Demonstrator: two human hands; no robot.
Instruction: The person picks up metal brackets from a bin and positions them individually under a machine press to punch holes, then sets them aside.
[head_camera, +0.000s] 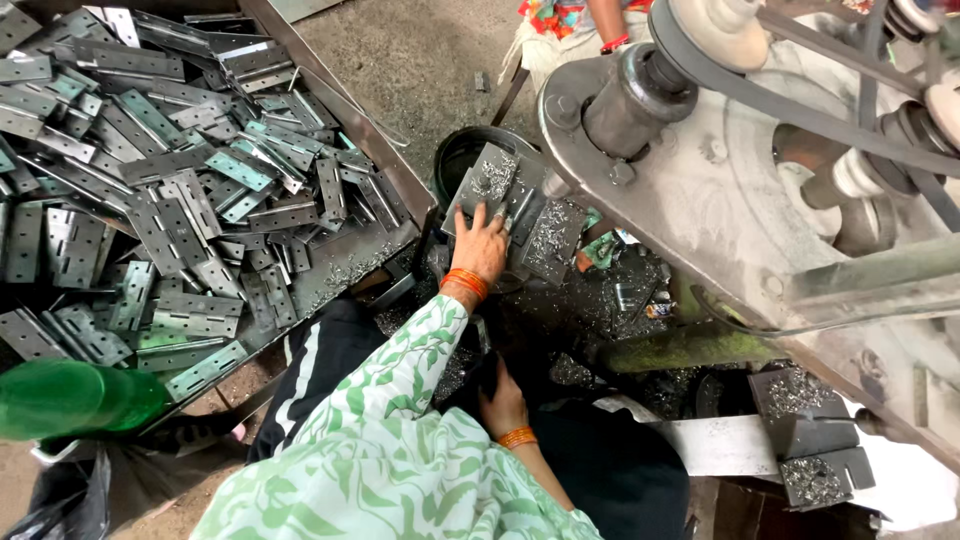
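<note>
My left hand (481, 246), with orange bangles at the wrist and a green-and-white patterned sleeve, lies fingers-up on a grey metal plate (492, 176) dusted with shavings, on the machine's work block. Its fingertips curl onto the plate's edge. More shaving-covered plates (548, 238) lie just right of it. My right hand (502, 402), also with orange bangles, reaches down into a dark gap below the block. What its fingers touch is hidden.
A big metal tray (395, 170) at left holds several grey hinge plates (160, 200). A black bucket (470, 150) stands behind the block. A belt-driven machine (700, 120) fills the right. A green bottle (70, 398) is bottom left. Another person's arm (608, 25) shows at top.
</note>
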